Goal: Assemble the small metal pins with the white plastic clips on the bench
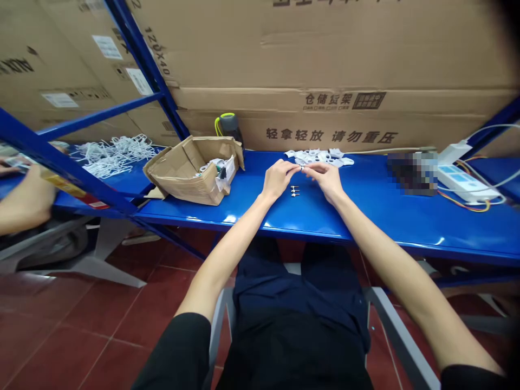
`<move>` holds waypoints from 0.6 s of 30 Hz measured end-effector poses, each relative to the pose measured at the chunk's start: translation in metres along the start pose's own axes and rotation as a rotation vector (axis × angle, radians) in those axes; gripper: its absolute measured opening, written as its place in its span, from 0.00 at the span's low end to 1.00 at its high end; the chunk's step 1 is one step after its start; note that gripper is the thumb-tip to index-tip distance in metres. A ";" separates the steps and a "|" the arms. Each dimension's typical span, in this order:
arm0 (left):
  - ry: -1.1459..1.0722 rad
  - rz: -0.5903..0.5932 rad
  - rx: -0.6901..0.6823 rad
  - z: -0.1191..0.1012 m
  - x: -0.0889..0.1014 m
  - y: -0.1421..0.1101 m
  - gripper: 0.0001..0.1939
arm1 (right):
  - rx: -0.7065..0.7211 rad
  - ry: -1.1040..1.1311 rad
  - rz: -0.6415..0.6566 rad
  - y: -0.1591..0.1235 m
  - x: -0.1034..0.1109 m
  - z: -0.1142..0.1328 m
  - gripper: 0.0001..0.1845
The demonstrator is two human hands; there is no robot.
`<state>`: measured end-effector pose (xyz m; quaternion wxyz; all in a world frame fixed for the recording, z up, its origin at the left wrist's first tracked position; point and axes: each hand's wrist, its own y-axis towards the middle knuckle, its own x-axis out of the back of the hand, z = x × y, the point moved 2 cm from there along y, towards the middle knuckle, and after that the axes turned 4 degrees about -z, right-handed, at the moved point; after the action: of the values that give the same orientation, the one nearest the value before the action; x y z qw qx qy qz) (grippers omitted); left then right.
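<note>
My left hand [277, 180] and my right hand [325, 181] meet above the blue steel shelf [244, 208], their fingertips pinching a small shiny metal part [301, 169]. Just below my fingers lie several small metal screw-like pieces [294, 190] in a short row. Behind my hands is a loose heap of white plastic parts [319, 157], close to but not touching them. The held part is mostly hidden by my fingers.
An open cardboard box [190, 172] holding white items stands to the left, with a tangle of white cords [116, 155] beyond it. A co-worker's arm [24, 201] shows at far left. A power strip [463, 182], a blurred object [412, 173] and a bottle [229, 130] also stand on the shelf.
</note>
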<state>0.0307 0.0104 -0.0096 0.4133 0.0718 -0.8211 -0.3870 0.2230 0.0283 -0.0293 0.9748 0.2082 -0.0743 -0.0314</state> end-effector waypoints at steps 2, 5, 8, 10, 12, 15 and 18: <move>-0.002 0.014 0.003 0.000 -0.001 0.000 0.13 | 0.025 -0.021 0.031 -0.002 0.000 0.005 0.23; -0.007 0.032 -0.004 0.001 -0.002 -0.001 0.12 | 0.079 -0.055 0.070 -0.003 0.001 0.012 0.23; -0.013 0.060 -0.015 0.003 -0.002 0.000 0.11 | 0.115 -0.091 0.077 -0.003 0.002 0.014 0.24; -0.010 0.086 -0.022 0.004 -0.002 0.000 0.11 | 0.131 -0.120 0.084 -0.002 0.003 0.012 0.24; 0.002 0.103 -0.019 0.005 -0.001 0.001 0.11 | 0.141 -0.156 0.088 -0.001 0.003 0.011 0.24; 0.017 0.108 0.004 0.006 0.001 0.001 0.11 | 0.134 -0.238 0.103 -0.001 0.002 0.011 0.22; 0.017 0.105 0.018 0.007 0.001 0.001 0.12 | 0.124 -0.322 0.117 -0.001 0.001 0.012 0.19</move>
<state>0.0248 0.0144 -0.0107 0.4394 0.0353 -0.8236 -0.3568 0.2222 0.0224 -0.0189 0.9357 0.2556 -0.2432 -0.0029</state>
